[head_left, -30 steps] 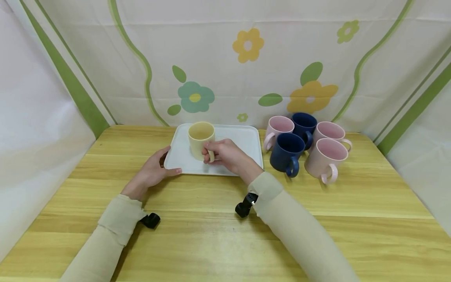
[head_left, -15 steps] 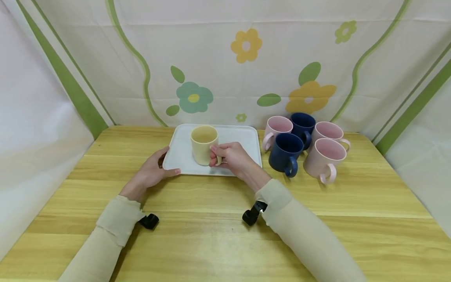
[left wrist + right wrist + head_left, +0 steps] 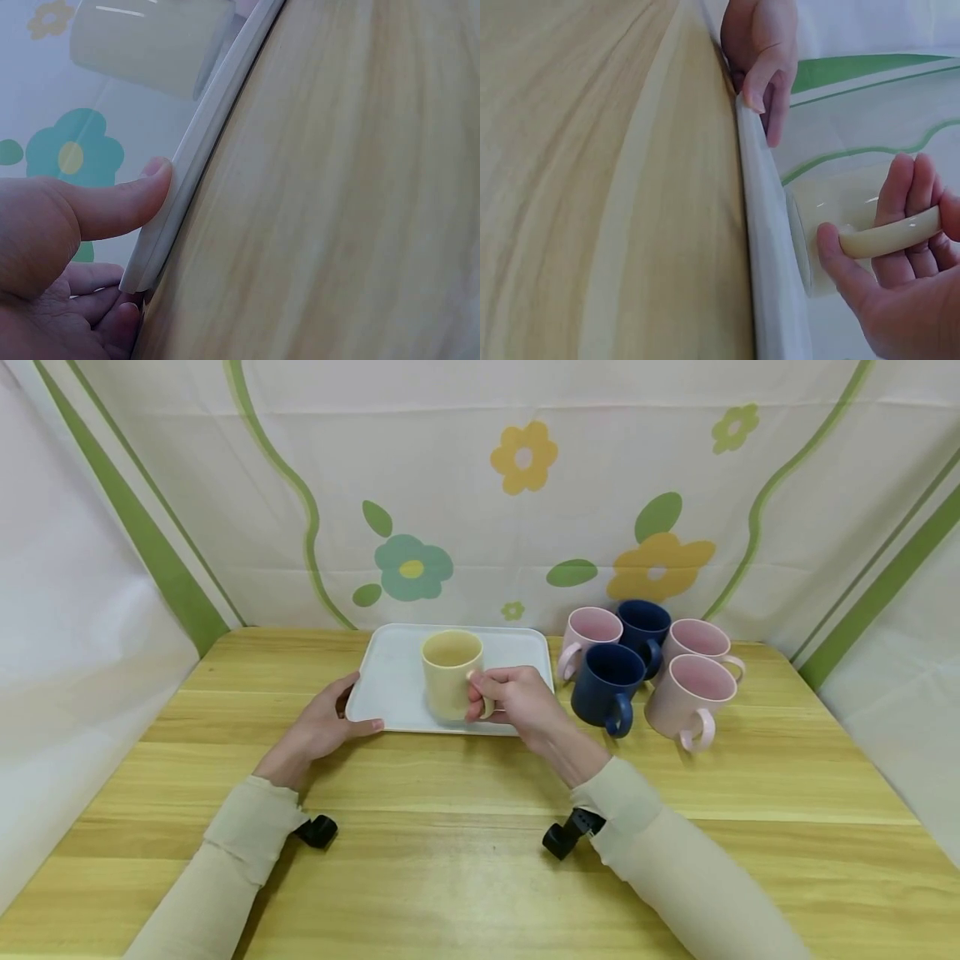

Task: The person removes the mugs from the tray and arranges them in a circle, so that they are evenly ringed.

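A cream-yellow mug [image 3: 447, 681] stands upright over the white rectangular tray [image 3: 382, 693]; whether its base touches the tray I cannot tell. My right hand [image 3: 517, 702] grips the mug by its handle [image 3: 892, 236], with the fingers through the loop, as the right wrist view shows. My left hand [image 3: 322, 722] holds the tray's near left corner. Its thumb [image 3: 124, 206] lies along the front rim [image 3: 199, 150], and the other fingers curl in at the left side, partly hidden. Through the left wrist view the mug's side and base appear just past the rim.
Right of the tray several mugs stand close together: a dark blue mug [image 3: 609, 685] in front, another blue mug [image 3: 643, 625] behind, and pink mugs [image 3: 693, 702] around them. The wooden table [image 3: 450, 843] ends at a flower-printed cloth backdrop [image 3: 465, 510].
The yellow mug has moved right and a little nearer, carried by my right hand. My left hand has stayed at the tray corner. The other mugs have not moved.
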The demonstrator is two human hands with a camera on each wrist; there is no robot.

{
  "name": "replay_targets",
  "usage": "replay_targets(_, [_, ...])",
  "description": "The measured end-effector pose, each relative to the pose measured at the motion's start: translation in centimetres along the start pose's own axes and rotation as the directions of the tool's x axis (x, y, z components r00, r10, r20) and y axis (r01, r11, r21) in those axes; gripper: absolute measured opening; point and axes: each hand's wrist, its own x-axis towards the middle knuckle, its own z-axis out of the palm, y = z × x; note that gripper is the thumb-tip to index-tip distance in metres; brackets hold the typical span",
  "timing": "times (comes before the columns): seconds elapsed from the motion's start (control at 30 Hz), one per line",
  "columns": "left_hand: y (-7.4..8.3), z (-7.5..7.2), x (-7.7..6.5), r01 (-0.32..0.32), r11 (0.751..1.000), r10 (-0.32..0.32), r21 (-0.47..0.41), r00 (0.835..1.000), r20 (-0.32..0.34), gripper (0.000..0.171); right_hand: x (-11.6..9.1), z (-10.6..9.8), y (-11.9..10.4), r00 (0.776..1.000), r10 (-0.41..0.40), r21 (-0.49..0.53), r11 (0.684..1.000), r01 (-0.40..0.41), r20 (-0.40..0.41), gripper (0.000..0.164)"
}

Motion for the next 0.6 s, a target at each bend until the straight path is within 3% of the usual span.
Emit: replay_targets(0.6, [0.0, -0.1, -0.1, -0.014, 1.000, 0.013, 0.027, 1.000, 0.010, 0.110, -4.8, -4.0, -2.4, 0.991, -0.123, -0.020, 0.992, 0.122, -0.054, 0.032])
